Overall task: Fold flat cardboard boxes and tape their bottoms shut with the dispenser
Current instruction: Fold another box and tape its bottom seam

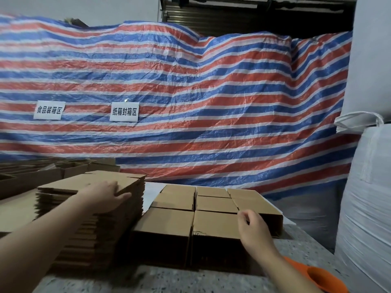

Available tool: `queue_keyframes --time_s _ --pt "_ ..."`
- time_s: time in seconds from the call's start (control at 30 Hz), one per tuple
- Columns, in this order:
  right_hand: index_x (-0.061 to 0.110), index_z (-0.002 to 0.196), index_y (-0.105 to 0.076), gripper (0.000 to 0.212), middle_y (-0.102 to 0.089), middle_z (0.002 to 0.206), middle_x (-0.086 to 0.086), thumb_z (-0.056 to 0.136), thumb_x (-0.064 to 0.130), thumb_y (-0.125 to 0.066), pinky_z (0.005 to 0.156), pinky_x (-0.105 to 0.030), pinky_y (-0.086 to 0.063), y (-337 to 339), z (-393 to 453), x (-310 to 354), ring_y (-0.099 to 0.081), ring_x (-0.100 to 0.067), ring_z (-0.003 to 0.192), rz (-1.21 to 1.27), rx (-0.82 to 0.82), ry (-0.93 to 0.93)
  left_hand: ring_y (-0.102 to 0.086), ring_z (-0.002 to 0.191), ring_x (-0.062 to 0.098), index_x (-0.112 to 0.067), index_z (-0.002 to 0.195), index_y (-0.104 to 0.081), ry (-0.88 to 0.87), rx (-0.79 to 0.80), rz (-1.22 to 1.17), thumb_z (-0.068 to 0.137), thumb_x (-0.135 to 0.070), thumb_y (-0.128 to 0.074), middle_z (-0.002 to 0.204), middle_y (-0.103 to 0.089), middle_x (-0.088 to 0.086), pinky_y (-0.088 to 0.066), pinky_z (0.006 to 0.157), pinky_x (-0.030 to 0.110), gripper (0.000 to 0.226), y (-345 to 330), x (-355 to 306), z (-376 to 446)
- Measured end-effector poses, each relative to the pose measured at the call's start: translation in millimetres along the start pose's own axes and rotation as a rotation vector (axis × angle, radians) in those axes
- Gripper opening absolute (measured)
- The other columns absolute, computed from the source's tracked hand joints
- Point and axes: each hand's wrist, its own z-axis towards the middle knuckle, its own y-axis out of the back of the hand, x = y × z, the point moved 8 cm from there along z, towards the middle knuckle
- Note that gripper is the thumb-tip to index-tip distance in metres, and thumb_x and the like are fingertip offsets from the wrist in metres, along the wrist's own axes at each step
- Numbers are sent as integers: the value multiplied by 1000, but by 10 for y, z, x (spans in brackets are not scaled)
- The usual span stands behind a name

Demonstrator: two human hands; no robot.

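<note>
A tall stack of flat cardboard boxes (93, 208) stands on the speckled grey table (300, 248), and everything else is placed from it. The left hand (103, 194) lies on the stack's top sheet, fingers on the upper face and thumb tucked under the near right edge, pinching that sheet. Just right of the stack sits a block of folded boxes (203, 214), packed side by side with closed faces up. The right hand (252, 226) hovers over the block's near right part, fingers loosely curled, holding nothing. Farther right, at the table's near edge, an orange tape dispenser (321, 279) shows partly. Behind the stack hangs a red, white and blue striped tarpaulin (190, 92) with two white paper signs (124, 112).
</note>
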Motion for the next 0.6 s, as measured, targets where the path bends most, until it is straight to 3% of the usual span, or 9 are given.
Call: queue_keyframes --time_s 0.17,0.33,0.43,0.5,0.6 --pt "19 77 -54 34 -61 91 -3 106 33 -41 75 -35 -43 -98 -30 30 -57 -20 86 -11 38 6 -57 113 20 -24 124 -53 -53 -74 83 98 -62 -35 122 -60 1 -47 98 36 50 -62 -56 -102" --pt "24 71 -48 38 -56 80 2 106 37 -39 75 -36 -41 -184 -69 0 -54 -21 81 -7 65 9 -59 89 15 -25 97 -56 -104 -165 -30 95 -61 -46 102 -62 -3 -52 76 31 37 17 -100 -185" --pt "30 71 -47 37 -56 80 5 106 39 -39 75 -35 -42 -223 -83 -4 -55 -21 84 15 83 -7 -60 94 17 -22 107 -59 -168 -126 -102 93 -47 -61 110 -64 -1 -54 81 34 29 47 -117 -249" --pt "28 71 -48 37 -58 81 2 105 39 -39 77 -38 -45 -223 -84 9 -57 -25 86 15 84 -14 -61 98 17 -20 113 -61 -200 -90 -72 95 -39 -60 113 -65 0 -53 86 34 26 50 -120 -293" --pt "16 76 -54 40 -62 85 -6 105 39 -39 81 -42 -48 -201 -73 66 -60 -30 88 -13 81 -6 -62 102 20 -20 115 -65 -232 -284 -117 101 -35 -51 115 -67 0 -53 86 37 25 264 -140 -417"
